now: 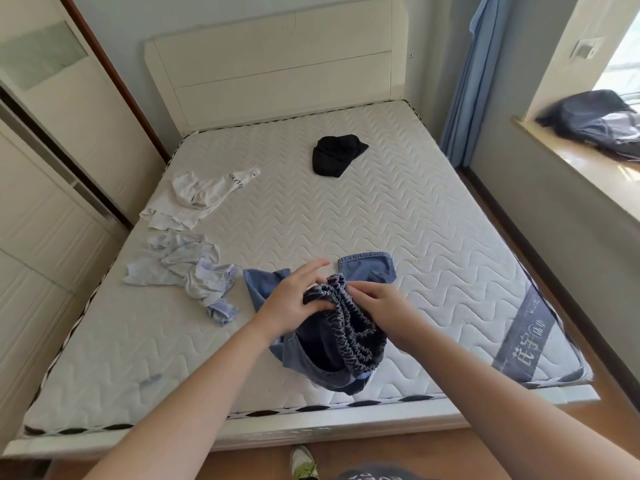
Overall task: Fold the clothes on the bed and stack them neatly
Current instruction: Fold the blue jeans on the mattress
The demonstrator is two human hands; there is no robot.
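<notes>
Head view, lower centre of the frame: I see both hands meeting on the denim shorts (332, 337), which lie on the near part of the bed (398, 216), just right of centre. My left hand (294, 303) grips the gathered elastic waistband (349, 323) from the left, thumb under the bunched band and fingers reaching over it; my right hand (381, 306) pinches the same band from the right. Both hands are equally near, and the band sits directly between them. The long axis of the shorts runs from the waistband at the near edge toward the two leg hems, which point to the upper part of the frame; I judge the coming move turns on drawing the band out sideways to flatten the garment along that axis. The denim is mid-blue with a darker inside face; the waistband is ruched, dark grey and thick. The mattress surface is white with quilted wavy stitching. At left lie a crumpled pale blue shirt (187, 275) and white garments (197, 195); a black cap (336, 154) lies well apart, toward the headboard
</notes>
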